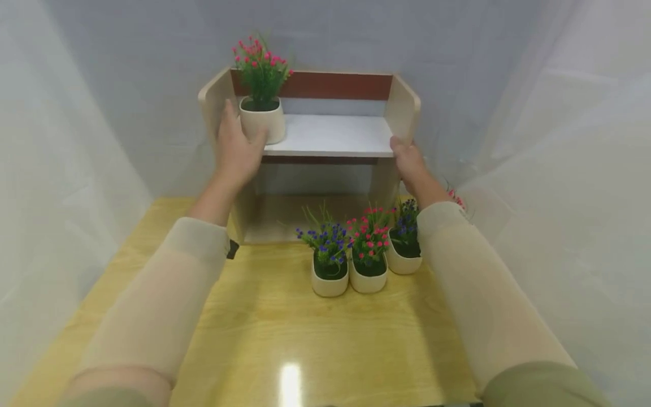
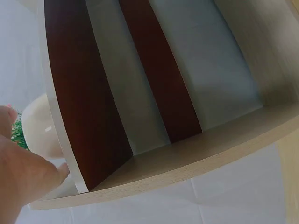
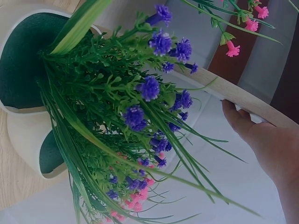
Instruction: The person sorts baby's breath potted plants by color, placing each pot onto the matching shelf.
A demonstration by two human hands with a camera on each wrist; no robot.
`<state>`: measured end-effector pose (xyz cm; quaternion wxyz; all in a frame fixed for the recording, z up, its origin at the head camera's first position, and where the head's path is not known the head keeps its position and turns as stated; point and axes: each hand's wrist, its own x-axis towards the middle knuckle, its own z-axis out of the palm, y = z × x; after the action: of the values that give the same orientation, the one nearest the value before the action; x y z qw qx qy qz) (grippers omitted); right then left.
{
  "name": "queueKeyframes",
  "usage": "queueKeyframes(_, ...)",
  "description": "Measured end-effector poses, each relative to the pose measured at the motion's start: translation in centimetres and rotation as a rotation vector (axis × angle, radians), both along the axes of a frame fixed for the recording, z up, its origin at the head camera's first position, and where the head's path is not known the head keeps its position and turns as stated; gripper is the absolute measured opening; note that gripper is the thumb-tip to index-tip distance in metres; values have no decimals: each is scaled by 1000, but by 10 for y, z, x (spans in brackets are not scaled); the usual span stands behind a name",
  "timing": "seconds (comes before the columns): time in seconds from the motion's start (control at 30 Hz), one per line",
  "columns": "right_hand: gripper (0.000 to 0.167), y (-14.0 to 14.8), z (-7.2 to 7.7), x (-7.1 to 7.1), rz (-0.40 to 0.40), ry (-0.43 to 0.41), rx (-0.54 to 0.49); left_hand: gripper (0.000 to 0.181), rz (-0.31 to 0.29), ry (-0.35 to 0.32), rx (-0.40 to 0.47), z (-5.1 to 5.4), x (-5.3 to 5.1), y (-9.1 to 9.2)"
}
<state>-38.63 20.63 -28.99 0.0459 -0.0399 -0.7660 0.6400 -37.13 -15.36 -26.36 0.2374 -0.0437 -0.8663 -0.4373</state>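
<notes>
A white pot point(image 1: 269, 121) with pink artificial flowers point(image 1: 261, 68) stands at the left end of the white upper board of a small wooden shelf point(image 1: 335, 135). My left hand point(image 1: 238, 151) holds this pot, thumb across its lower front and fingers on the side by the left panel. In the left wrist view, the pot point(image 2: 42, 128) shows partly behind the board's edge. My right hand point(image 1: 411, 165) grips the front edge of the shelf's right panel. The right wrist view shows fingers point(image 3: 236, 116) against that panel; the thumb is hidden there.
Several potted flowers stand on the wooden table point(image 1: 244, 339) before the shelf's right half: a blue-purple one point(image 1: 330, 280), a pink one point(image 1: 368, 277) and another purple one point(image 1: 405, 260). More pink flowers point(image 1: 456, 198) show behind my right sleeve. White sheeting point(image 1: 569, 169) hangs around.
</notes>
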Motion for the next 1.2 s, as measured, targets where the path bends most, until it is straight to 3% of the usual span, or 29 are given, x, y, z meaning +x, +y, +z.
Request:
queueKeyframes(0.2, 65, -4, 0, -2, 8, 27, 8, 77, 12, 228, 27, -13, 20, -2)
queueKeyframes(0.3, 65, -4, 1, -3, 9, 26, 15, 68, 13, 298, 51, -18, 31, -2)
queueKeyframes(0.37, 65, -5, 2, -4, 11, 22, 18, 65, 10, 304, 66, -22, 40, -2)
queueKeyframes(0.57, 66, -6, 2, -5, 20, 16, 20, 68, -15, 224, 103, -41, 69, 1)
queueKeyframes(0.77, 66, -5, 2, -5, 23, 9, 13, 64, -80, 146, 72, -74, 93, -3)
queueKeyframes(0.93, 67, -3, 6, -3, 15, 15, 30, 62, -156, 31, 69, -98, 108, -6)
queueKeyframes(1.2, 67, -2, 8, -1, 9, 0, 34, 56, -216, -101, 41, -120, 125, -3)
